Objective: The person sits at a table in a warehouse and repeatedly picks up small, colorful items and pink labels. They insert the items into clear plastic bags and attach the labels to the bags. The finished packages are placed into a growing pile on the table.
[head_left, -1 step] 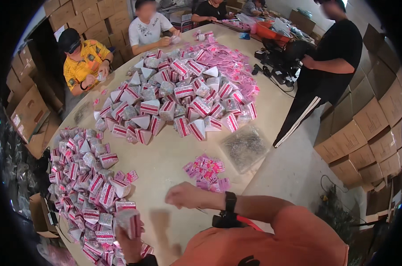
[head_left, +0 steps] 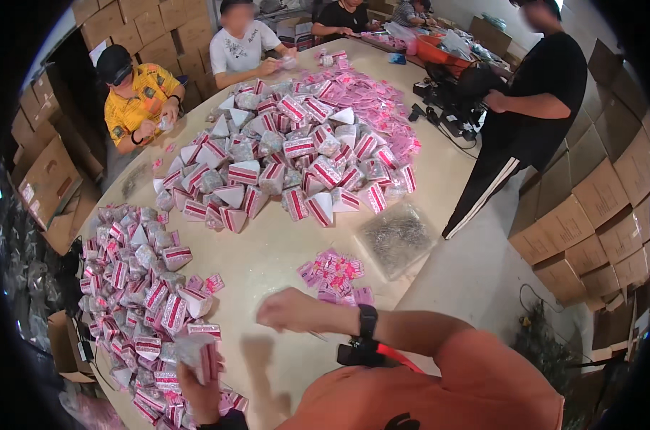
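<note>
My left hand (head_left: 200,392) grips a wedge-shaped packet (head_left: 198,351), like a toy cake slice in clear wrap with a pink band. It is held over the near edge of a heap of similar wedges (head_left: 155,294) at the left. Over the bare tabletop, my right hand (head_left: 290,310) hovers with its fingers curled together. What it holds, if anything, is hidden. Just beyond that hand lies a small pile of pink printed cards (head_left: 332,271). Behind the cards sits a clear shallow tray (head_left: 396,240) of thin metal pieces, too fine to make out.
A larger heap of wedges (head_left: 275,154) covers the middle of the table (head_left: 260,251), with many pink cards (head_left: 382,107) behind it. Several people sit along the far side; one person (head_left: 532,93) stands at the right. Stacked cartons (head_left: 575,222) line both sides.
My right hand has shifted slightly left. The wedge in my left hand has tilted and moved a little to the left.
</note>
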### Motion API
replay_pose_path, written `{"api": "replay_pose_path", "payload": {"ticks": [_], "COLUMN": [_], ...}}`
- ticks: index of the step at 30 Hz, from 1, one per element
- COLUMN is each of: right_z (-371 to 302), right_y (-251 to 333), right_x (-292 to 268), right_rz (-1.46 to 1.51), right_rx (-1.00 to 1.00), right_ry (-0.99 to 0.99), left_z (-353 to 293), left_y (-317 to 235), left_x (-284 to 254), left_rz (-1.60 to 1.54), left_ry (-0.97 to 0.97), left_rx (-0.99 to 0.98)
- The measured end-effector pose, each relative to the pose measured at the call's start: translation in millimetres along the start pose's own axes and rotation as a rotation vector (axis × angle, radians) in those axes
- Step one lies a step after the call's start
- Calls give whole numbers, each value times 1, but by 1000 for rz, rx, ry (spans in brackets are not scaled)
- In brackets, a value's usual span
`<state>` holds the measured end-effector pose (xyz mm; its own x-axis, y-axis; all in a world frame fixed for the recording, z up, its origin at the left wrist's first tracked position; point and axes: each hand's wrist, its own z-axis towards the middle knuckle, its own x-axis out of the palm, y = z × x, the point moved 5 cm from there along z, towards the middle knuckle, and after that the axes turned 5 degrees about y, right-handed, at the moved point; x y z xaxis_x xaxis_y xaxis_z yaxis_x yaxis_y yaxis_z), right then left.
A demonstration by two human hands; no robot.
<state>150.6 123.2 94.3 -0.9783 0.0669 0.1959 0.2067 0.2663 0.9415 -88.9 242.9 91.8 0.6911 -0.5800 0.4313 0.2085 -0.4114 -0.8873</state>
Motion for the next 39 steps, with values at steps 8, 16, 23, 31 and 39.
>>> {"api": "replay_pose_path", "payload": {"ticks": [8, 16, 23, 31, 39], "right_z": [10, 7, -1, -7, -2], "right_y": [195, 107, 86, 102, 112], "right_x": [67, 60, 49, 65, 89], "right_rz": [-218, -229, -389, -683, -832], "right_rx": [-778, -339, -358, -450, -609], "right_ry": [231, 242, 93, 90, 88], "left_z": [4, 3, -1, -3, -9], "left_y": [-110, -10, -25, -45, -40], "left_x": [54, 68, 64, 73, 64], "left_rz": [-33, -108, -18, 201, 242], "left_ry": [27, -64, -190, -185, -233], "left_rx": [345, 67, 128, 431, 483]}}
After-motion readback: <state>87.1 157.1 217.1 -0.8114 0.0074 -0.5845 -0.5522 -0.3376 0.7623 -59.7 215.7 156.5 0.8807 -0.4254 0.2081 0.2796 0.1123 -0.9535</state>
